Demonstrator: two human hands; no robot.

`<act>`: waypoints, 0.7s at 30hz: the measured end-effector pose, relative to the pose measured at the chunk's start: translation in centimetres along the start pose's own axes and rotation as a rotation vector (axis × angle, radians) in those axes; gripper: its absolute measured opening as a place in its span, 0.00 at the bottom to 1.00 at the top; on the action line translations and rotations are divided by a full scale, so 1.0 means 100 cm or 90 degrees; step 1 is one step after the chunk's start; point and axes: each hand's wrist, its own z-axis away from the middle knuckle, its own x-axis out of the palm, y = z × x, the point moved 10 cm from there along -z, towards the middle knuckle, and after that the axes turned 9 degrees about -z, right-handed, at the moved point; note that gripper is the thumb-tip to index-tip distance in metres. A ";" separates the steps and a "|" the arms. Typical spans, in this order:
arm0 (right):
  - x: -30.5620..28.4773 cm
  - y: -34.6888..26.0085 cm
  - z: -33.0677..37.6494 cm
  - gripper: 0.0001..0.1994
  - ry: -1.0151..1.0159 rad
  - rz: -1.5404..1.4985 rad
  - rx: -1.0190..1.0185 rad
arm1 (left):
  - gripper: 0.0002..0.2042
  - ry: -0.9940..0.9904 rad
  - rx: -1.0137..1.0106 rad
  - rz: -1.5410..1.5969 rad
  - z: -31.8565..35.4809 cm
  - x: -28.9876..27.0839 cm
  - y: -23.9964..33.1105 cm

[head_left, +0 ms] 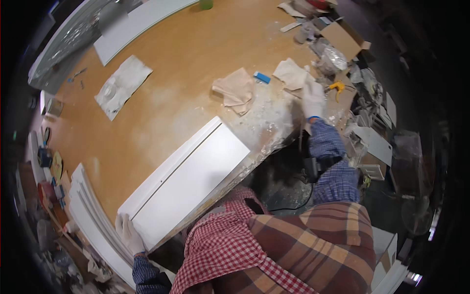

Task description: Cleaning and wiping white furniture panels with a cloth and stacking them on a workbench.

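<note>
Where dust lies — tan worktable (186, 63), cluttered workshop.

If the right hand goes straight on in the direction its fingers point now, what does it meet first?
Most likely the crumpled beige cloth just beyond the right hand: the gloved fingers point up and away across the dusty table. Depth is unclear, so the hand may pass above it.

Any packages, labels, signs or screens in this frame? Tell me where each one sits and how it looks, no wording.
Cardboard box: far right of the workbench, open flaps, plain brown.
Clear plastic bag: just in front of that box, crumpled and shiny.
Small blue packet or block: on the benchtop between two beige cloths, flat rectangle, bright blue; what it is exactly I cannot tell.
No signs or screens that I can make out.
</note>
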 end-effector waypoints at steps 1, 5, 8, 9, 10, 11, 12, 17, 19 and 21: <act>0.005 0.043 0.009 0.17 -0.015 -0.181 0.215 | 0.15 0.000 -0.039 -0.033 0.014 -0.008 -0.005; 0.040 0.103 0.049 0.19 -0.198 -0.233 0.265 | 0.19 0.012 -0.163 -0.097 0.029 -0.011 -0.008; 0.058 0.112 0.045 0.18 -0.220 -0.218 0.215 | 0.25 0.061 -0.278 -0.028 0.061 -0.009 -0.032; 0.064 0.120 0.047 0.18 -0.253 -0.214 0.257 | 0.27 0.082 -0.313 -0.001 0.071 -0.008 -0.042; 0.064 0.142 0.051 0.20 -0.239 -0.292 0.238 | 0.27 0.051 -0.371 0.052 0.072 -0.001 -0.039; 0.067 0.147 0.052 0.21 -0.260 -0.278 0.263 | 0.26 0.031 -0.438 0.100 0.080 0.005 -0.034; 0.066 0.144 0.051 0.22 -0.290 -0.250 0.264 | 0.26 0.023 -0.436 0.073 0.088 -0.001 -0.035; 0.062 0.131 0.058 0.23 -0.317 -0.292 0.216 | 0.25 -0.024 -0.544 0.187 0.126 0.001 -0.049; 0.062 0.129 0.060 0.24 -0.341 -0.270 0.205 | 0.25 -0.027 -0.587 0.241 0.142 0.011 -0.065; 0.064 0.130 0.061 0.25 -0.356 -0.237 0.200 | 0.24 0.022 -0.697 0.609 0.161 0.040 -0.072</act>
